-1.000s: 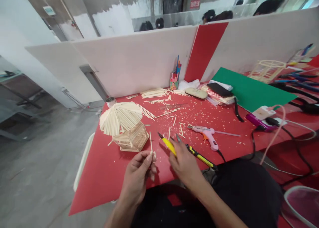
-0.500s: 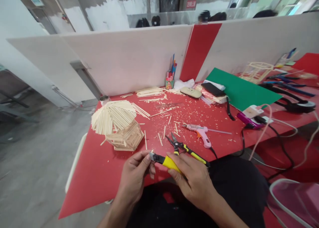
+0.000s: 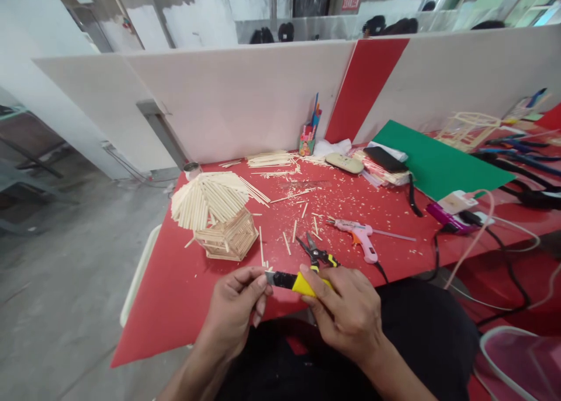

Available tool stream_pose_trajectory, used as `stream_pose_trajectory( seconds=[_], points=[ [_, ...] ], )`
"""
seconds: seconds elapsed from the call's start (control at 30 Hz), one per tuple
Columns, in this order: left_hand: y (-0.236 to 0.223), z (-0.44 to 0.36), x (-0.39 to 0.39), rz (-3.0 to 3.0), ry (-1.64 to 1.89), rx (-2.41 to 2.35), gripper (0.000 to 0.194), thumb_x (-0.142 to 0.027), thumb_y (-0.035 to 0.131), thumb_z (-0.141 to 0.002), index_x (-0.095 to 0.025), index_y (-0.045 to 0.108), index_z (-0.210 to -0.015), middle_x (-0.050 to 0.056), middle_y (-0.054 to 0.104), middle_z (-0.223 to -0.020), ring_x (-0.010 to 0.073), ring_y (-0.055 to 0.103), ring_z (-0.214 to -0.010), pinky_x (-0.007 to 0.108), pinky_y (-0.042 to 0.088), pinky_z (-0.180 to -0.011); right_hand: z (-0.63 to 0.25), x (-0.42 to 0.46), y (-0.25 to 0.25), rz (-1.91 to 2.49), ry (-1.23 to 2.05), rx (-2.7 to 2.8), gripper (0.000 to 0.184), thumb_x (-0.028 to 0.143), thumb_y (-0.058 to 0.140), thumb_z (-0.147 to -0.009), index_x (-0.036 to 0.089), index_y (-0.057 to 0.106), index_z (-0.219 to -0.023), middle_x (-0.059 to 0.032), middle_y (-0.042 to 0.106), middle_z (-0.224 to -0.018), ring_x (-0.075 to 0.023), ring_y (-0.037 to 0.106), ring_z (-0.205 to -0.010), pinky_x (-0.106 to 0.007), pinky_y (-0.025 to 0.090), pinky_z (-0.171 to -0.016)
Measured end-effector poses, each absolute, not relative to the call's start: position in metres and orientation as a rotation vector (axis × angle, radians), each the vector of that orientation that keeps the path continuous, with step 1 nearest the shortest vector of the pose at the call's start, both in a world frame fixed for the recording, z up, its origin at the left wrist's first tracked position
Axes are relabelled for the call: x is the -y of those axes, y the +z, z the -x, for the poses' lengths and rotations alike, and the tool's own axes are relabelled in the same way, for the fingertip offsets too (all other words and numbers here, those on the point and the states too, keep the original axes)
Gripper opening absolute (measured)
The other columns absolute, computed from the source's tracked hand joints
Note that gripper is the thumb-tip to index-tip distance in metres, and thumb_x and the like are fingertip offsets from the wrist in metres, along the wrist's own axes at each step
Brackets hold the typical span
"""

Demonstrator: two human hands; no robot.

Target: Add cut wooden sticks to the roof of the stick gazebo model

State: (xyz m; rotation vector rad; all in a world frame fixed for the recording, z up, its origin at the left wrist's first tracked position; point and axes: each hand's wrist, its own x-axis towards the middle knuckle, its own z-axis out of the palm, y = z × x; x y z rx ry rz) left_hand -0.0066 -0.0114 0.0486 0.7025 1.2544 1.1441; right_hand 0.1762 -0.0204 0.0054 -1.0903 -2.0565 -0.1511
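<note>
A short stick piece (image 3: 270,269) is pinched in the left hand (image 3: 234,303); the yellow-handled knife (image 3: 286,280), gripped in the right hand (image 3: 350,308) and held apart a second ago, is now brought to it, so trimming is judged under way. Beyond, on the surface (image 3: 169,316), spread cutters (image 3: 312,251) are seen near loose sticks (image 3: 286,244); the stick-built model (image 3: 217,210) is placed left, the glue gun (image 3: 360,232) right.

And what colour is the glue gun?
The glue gun is pink, with an orange trigger; best seen in the head view.
</note>
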Motion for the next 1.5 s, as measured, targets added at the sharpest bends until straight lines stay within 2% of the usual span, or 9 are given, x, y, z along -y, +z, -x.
stream_pose_trajectory(
  seconds=[0.13, 0.2, 0.27, 0.3, 0.4, 0.5, 0.63, 1.17, 1.5],
  points=[
    [0.051, 0.015, 0.016, -0.665, 1.097, -1.249, 0.030, -0.035, 0.083, -0.053, -0.013, 0.065, -0.061, -0.002, 0.057, -0.045, 0.0017, 0.035, -0.029, 0.013, 0.025, -0.028, -0.185, 0.016, 0.009, 1.110, -0.230, 2.086, 0.038, 0.028, 0.056, -0.087, 0.023, 0.058, -0.125, -0.0055, 0.064, -0.080, -0.0177, 0.057, -0.072, -0.031, 0.039, -0.066],
    [0.049, 0.023, 0.022, -0.634, 1.045, -1.255, 0.031, -0.035, 0.084, -0.052, -0.012, 0.065, -0.060, -0.001, 0.056, -0.044, 0.0016, 0.035, -0.028, 0.013, 0.023, -0.028, -0.209, 0.007, 0.013, 1.272, -0.388, 1.985, 0.033, 0.028, 0.051, -0.090, 0.022, 0.061, -0.121, -0.0057, 0.063, -0.074, -0.0171, 0.057, -0.067, -0.029, 0.039, -0.061],
    [0.046, 0.031, 0.028, -0.578, 0.981, -1.262, 0.031, -0.035, 0.084, -0.054, -0.011, 0.066, -0.062, -0.001, 0.057, -0.044, 0.0010, 0.035, -0.028, 0.012, 0.022, -0.027, -0.235, -0.002, 0.021, 1.493, -0.723, 1.646, 0.032, 0.028, 0.054, -0.090, 0.020, 0.063, -0.119, -0.0040, 0.058, -0.059, -0.0151, 0.049, -0.050, -0.028, 0.031, -0.048],
    [0.045, 0.034, 0.030, -0.538, 1.001, -1.259, 0.030, -0.034, 0.084, -0.055, -0.011, 0.067, -0.064, 0.000, 0.058, -0.047, 0.0007, 0.036, -0.029, 0.012, 0.023, -0.028, -0.244, -0.005, 0.025, 1.551, -0.776, 1.514, 0.034, 0.027, 0.058, -0.088, 0.021, 0.062, -0.121, -0.0058, 0.062, -0.064, -0.0163, 0.052, -0.053, -0.029, 0.033, -0.050],
    [0.042, 0.033, 0.028, -0.494, 1.120, -1.185, 0.033, -0.033, 0.087, -0.049, -0.011, 0.068, -0.065, -0.001, 0.059, -0.051, 0.0028, 0.041, -0.034, 0.012, 0.031, -0.029, -0.236, -0.002, 0.031, 1.313, -0.437, 1.716, 0.042, 0.024, 0.058, -0.087, 0.024, 0.055, -0.130, -0.0074, 0.068, -0.085, -0.0183, 0.061, -0.070, -0.029, 0.045, -0.063],
    [0.042, 0.026, 0.022, -0.512, 1.127, -1.119, 0.032, -0.034, 0.085, -0.053, -0.012, 0.067, -0.068, -0.001, 0.061, -0.054, 0.0041, 0.045, -0.036, 0.013, 0.034, -0.029, -0.195, 0.016, 0.024, 1.135, 0.042, 1.967, 0.044, 0.021, 0.054, -0.088, 0.024, 0.051, -0.132, -0.0068, 0.066, -0.090, -0.0178, 0.062, -0.077, -0.030, 0.048, -0.068],
    [0.040, 0.024, 0.020, -0.535, 1.119, -1.088, 0.030, -0.034, 0.084, -0.057, -0.012, 0.066, -0.066, -0.001, 0.059, -0.050, 0.0032, 0.043, -0.034, 0.012, 0.034, -0.030, -0.163, 0.033, 0.009, 1.085, 0.205, 2.027, 0.043, 0.020, 0.056, -0.087, 0.023, 0.053, -0.130, -0.0059, 0.064, -0.085, -0.0173, 0.060, -0.075, -0.031, 0.048, -0.066],
    [0.037, 0.026, 0.023, -0.584, 1.101, -1.091, 0.030, -0.038, 0.082, -0.058, -0.013, 0.066, -0.061, -0.001, 0.057, -0.045, 0.0022, 0.041, -0.030, 0.012, 0.030, -0.030, -0.168, 0.034, 0.005, 1.098, 0.204, 2.061, 0.039, 0.022, 0.055, -0.088, 0.022, 0.055, -0.128, -0.0055, 0.063, -0.083, -0.0167, 0.059, -0.073, -0.029, 0.046, -0.065],
    [0.046, 0.030, 0.026, -0.518, 0.987, -1.104, 0.030, -0.035, 0.086, -0.050, -0.013, 0.068, -0.059, 0.000, 0.058, -0.046, 0.0011, 0.038, -0.029, 0.011, 0.024, -0.028, -0.194, 0.021, 0.005, 1.252, -0.253, 1.997, 0.040, 0.024, 0.057, -0.087, 0.023, 0.057, -0.126, -0.0061, 0.065, -0.081, -0.0183, 0.059, -0.072, -0.031, 0.043, -0.068]
  ],
)
